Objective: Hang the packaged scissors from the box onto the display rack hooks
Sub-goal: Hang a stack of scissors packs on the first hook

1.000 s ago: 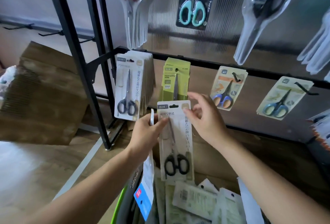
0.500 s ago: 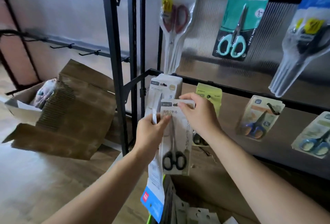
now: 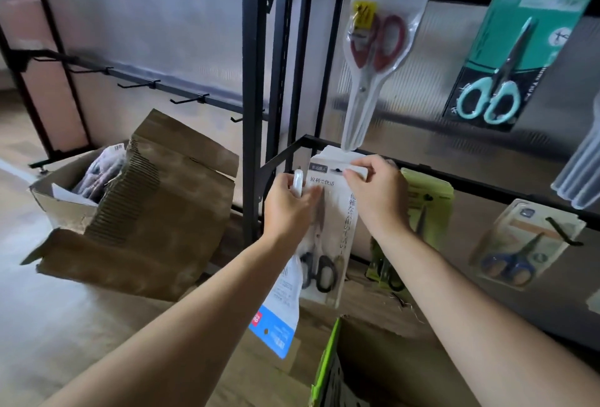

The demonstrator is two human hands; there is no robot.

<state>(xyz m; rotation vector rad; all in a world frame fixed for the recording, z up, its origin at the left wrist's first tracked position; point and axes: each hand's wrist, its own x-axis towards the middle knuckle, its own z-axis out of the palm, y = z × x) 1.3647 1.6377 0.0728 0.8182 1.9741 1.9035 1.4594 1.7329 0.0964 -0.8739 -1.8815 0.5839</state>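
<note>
A white carded pack of black-handled scissors (image 3: 328,244) is held up against the stack of like packs on the lower rail of the black display rack (image 3: 251,81). My right hand (image 3: 376,192) pinches its top edge by the hang hole. My left hand (image 3: 289,205) holds its left edge with the thumb and also grips a clear pack with a blue header (image 3: 279,319) that hangs upside down below it. The hook itself is hidden behind the packs. The box with a green rim (image 3: 328,361) stands open at the bottom.
Red-handled scissors (image 3: 376,49), teal scissors (image 3: 500,59), green packs (image 3: 428,208) and a blue-handled pack (image 3: 522,247) hang on the rack. A brown cardboard box (image 3: 139,211) sits on the floor at left. Bare hooks (image 3: 188,99) line the left rail.
Both hands have lifted the white pack up and left, from in front of the green packs to the stack on the lower rail. The view has tilted upward.
</note>
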